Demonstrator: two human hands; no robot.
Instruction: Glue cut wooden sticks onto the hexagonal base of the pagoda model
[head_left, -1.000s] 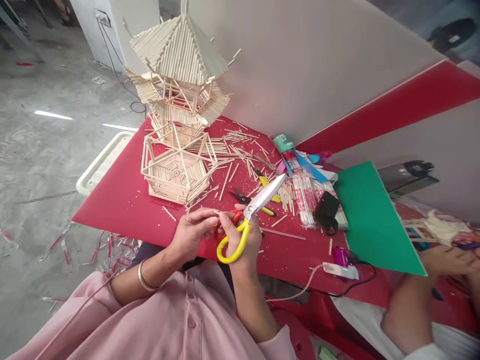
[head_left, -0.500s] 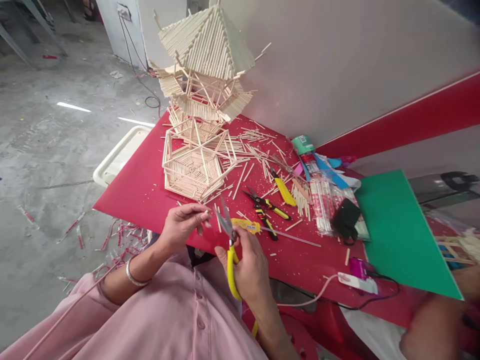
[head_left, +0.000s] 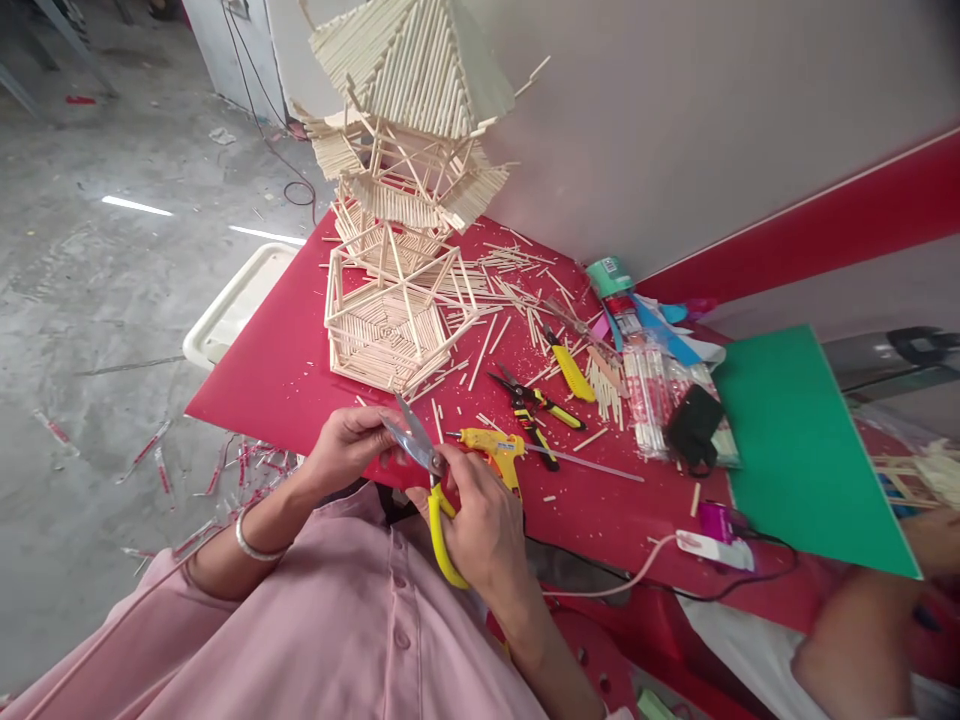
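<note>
My right hand point(head_left: 480, 525) is closed round the yellow handles of a pair of scissors point(head_left: 420, 460), whose open blades point up and left toward my left hand point(head_left: 349, 445). The left hand pinches something small at the blades; I cannot make it out, probably a thin wooden stick. Both hands hover over the near edge of the red table point(head_left: 262, 380). Just behind them stands a hexagonal stick frame point(head_left: 390, 320), and behind that a tall stick pagoda point(head_left: 412, 110).
A yellow glue gun point(head_left: 491, 447), pliers point(head_left: 529, 405), a yellow knife point(head_left: 570, 370), packs of sticks point(head_left: 649, 395) and loose sticks litter the table. A green sheet point(head_left: 802, 450) lies at right, where another person's arm point(head_left: 847, 640) shows. A white tray point(head_left: 232, 300) sits off the left edge.
The scissors swung from pointing up-right to pointing up-left at my left hand, and the blades opened at the pinched piece. The yellow glue gun came into view.
</note>
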